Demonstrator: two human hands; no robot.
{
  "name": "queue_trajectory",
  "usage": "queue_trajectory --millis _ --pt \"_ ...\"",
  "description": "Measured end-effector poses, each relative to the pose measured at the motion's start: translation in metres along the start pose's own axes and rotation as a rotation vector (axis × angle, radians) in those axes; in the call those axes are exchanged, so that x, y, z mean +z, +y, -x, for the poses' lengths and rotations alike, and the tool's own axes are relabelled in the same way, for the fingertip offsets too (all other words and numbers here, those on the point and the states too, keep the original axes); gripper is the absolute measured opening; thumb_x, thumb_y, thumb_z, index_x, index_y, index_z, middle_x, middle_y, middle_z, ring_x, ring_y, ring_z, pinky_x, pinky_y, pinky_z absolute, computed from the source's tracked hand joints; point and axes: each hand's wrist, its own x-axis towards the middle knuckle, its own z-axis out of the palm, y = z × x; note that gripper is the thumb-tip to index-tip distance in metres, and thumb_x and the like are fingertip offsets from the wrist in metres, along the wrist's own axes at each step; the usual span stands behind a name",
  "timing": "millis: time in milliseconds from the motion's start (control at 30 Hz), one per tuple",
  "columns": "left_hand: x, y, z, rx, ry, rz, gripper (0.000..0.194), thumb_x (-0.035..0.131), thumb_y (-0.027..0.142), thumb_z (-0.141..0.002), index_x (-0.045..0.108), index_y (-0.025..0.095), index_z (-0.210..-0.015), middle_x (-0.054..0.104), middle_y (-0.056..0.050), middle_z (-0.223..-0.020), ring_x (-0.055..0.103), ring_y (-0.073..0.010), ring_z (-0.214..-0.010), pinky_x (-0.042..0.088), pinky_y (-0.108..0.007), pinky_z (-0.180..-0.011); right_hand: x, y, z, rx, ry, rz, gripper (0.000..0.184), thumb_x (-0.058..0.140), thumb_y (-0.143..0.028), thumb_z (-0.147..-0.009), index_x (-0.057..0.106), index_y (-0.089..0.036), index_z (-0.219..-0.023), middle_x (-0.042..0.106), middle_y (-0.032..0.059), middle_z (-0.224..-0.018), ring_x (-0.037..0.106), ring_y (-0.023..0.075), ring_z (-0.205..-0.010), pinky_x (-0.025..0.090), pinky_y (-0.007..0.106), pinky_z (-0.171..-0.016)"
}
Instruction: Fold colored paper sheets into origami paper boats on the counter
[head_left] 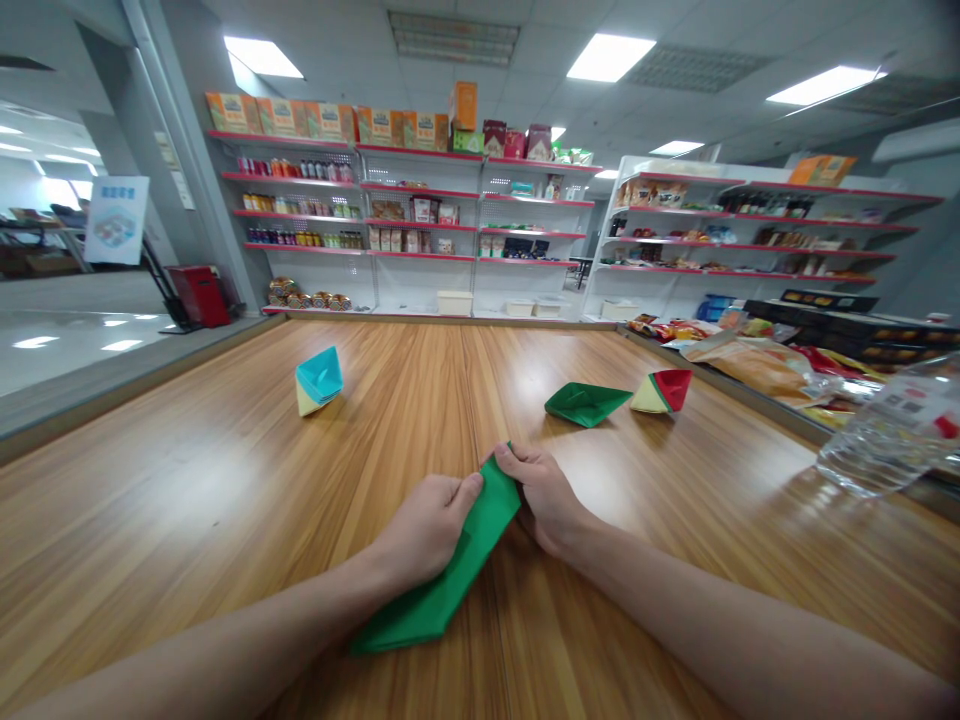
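A folded strip of green paper (pixel 450 590) slants across the near middle of the wooden table. My left hand (pixel 431 525) grips its left edge, thumb on top and the other fingers hidden underneath. At the far end my right hand (pixel 544 490) pinches a corner between thumb and curled fingers. The strip's wide near end reaches down toward me, and its layers show at the lower edge. Beyond my hands sit a dark green paper boat (pixel 587 404) and a red and yellow paper boat (pixel 664 391). A blue and yellow paper boat (pixel 319 380) stands to the left.
A clear plastic bottle (pixel 892 430) lies at the table's right edge, near snack packets (pixel 765 365) and dark boxes (pixel 832 320). Shelves (pixel 420 190) of goods line the back. A sign stand (pixel 116 222) and a red box (pixel 201 295) are at left.
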Motion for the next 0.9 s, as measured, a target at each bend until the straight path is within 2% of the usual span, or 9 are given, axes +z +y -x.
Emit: queue_trajectory --millis 67,233,400,533,600,667,733,800,900 --pt "-0.001 0.0 0.0 -0.004 0.038 0.033 0.049 0.042 0.053 -0.084 0.04 0.02 -0.048 0.033 0.003 -0.045 0.029 -0.0116 -0.043 0.018 -0.026 -0.043 0.001 0.001 0.001 -0.014 -0.01 0.028 0.038 0.066 -0.049 -0.073 0.055 -0.013 -0.063 0.05 -0.0024 -0.053 0.044 0.0081 -0.047 0.036 0.02 -0.044" --pt "-0.002 -0.001 0.0 0.033 0.107 0.062 0.047 0.047 0.048 -0.083 0.05 0.018 -0.046 0.046 0.0 -0.045 0.04 -0.0134 -0.045 0.025 -0.025 -0.046 -0.001 0.005 0.001 0.021 -0.148 0.208 0.036 0.06 -0.048 -0.077 0.051 -0.015 -0.065 0.049 -0.0045 -0.046 0.043 0.0074 -0.034 0.033 0.018 -0.03" --pt "-0.002 -0.004 -0.002 0.009 0.084 0.035 0.047 0.048 0.047 -0.082 0.051 0.017 -0.045 0.043 0.001 -0.042 0.038 -0.0126 -0.042 0.024 -0.026 -0.044 0.0 0.003 0.003 -0.086 -0.104 0.381 0.033 0.06 -0.046 -0.076 0.051 -0.015 -0.067 0.05 -0.0052 -0.046 0.043 0.0067 -0.032 0.034 0.016 -0.026" --pt "-0.003 -0.004 -0.002 0.062 0.134 0.071 0.044 0.047 0.046 -0.083 0.053 0.018 -0.049 0.049 -0.001 -0.046 0.044 -0.0149 -0.047 0.029 -0.025 -0.048 0.002 -0.002 0.006 -0.044 -0.086 0.421 0.039 0.051 -0.053 -0.081 0.05 -0.016 -0.069 0.052 -0.0043 -0.043 0.047 0.0092 -0.03 0.033 0.016 -0.025" --pt "-0.004 -0.005 -0.003 0.077 0.232 0.072 0.043 0.046 0.046 -0.084 0.051 0.019 -0.051 0.05 -0.001 -0.049 0.044 -0.0151 -0.049 0.03 -0.025 -0.049 0.002 -0.002 0.008 0.003 -0.152 0.437 0.045 0.046 -0.057 -0.084 0.05 -0.016 -0.065 0.054 -0.0021 -0.043 0.049 0.0094 -0.031 0.03 0.016 -0.026" --pt "-0.006 -0.008 -0.004 0.068 0.326 0.041 0.043 0.044 0.047 -0.086 0.048 0.019 -0.053 0.048 0.0 -0.051 0.043 -0.0144 -0.05 0.029 -0.025 -0.049 0.004 -0.001 0.01 0.012 -0.28 0.501 0.048 0.048 -0.056 -0.084 0.052 -0.014 -0.06 0.055 -0.0003 -0.045 0.049 0.0079 -0.034 0.03 0.015 -0.03" --pt "-0.008 -0.011 -0.006 0.059 0.372 0.021 0.044 0.042 0.048 -0.087 0.045 0.019 -0.054 0.045 0.001 -0.053 0.04 -0.0134 -0.05 0.028 -0.025 -0.049 0.006 -0.001 0.014 -0.01 -0.395 0.572 0.049 0.05 -0.053 -0.084 0.054 -0.013 -0.056 0.056 0.0007 -0.046 0.049 0.0066 -0.037 0.032 0.015 -0.034" --pt "-0.008 -0.012 -0.008 0.043 0.343 0.077 0.046 0.044 0.052 -0.085 0.043 0.018 -0.053 0.042 0.002 -0.052 0.038 -0.0121 -0.049 0.027 -0.024 -0.047 0.009 -0.002 0.019 -0.012 -0.477 0.573 0.051 0.048 -0.053 -0.084 0.055 -0.014 -0.052 0.056 0.0012 -0.045 0.046 0.0059 -0.037 0.032 0.015 -0.035" --pt "-0.008 -0.008 -0.008 -0.045 0.202 0.322 0.05 0.05 0.061 -0.078 0.043 0.018 -0.053 0.039 0.004 -0.048 0.034 -0.0099 -0.044 0.025 -0.023 -0.043 0.012 -0.006 0.024 0.05 -0.555 0.473 0.056 0.046 -0.057 -0.083 0.055 -0.014 -0.048 0.058 0.0034 -0.044 0.041 0.0061 -0.032 0.027 0.017 -0.031"
